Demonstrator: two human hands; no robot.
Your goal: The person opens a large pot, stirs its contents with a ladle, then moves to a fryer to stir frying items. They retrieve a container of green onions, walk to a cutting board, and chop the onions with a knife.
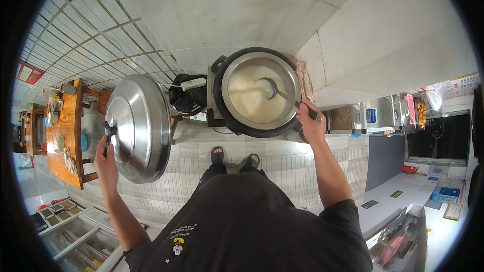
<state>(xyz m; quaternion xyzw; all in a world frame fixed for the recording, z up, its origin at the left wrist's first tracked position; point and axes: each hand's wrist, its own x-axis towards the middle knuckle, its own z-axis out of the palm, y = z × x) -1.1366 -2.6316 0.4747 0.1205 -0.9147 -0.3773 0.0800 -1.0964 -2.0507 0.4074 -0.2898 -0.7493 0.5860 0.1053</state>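
My left hand (pixel 106 158) grips the black handle of a large domed metal lid (pixel 141 128), which it holds tilted on edge, off to the left of the pot. In my right hand (pixel 313 122) is the dark handle of a metal ladle (pixel 283 95). The ladle's bowl sits at the surface of a pale, creamy liquid (pixel 249 102), part of it under. That liquid partly fills a round metal pot (pixel 225 83) set in a black-rimmed cooker (pixel 222 109). A folded cloth (pixel 304 80) lies against the pot's right side.
Left of the cooker are a black bag or cloth (pixel 185 96) and a white power strip (pixel 193 84). Wooden tables (pixel 72 136) stand farther left. A glass-topped freezer (pixel 81 241) is at lower left. Metal counters (pixel 380 115) run along the right, and a tiled wall rises behind the pot.
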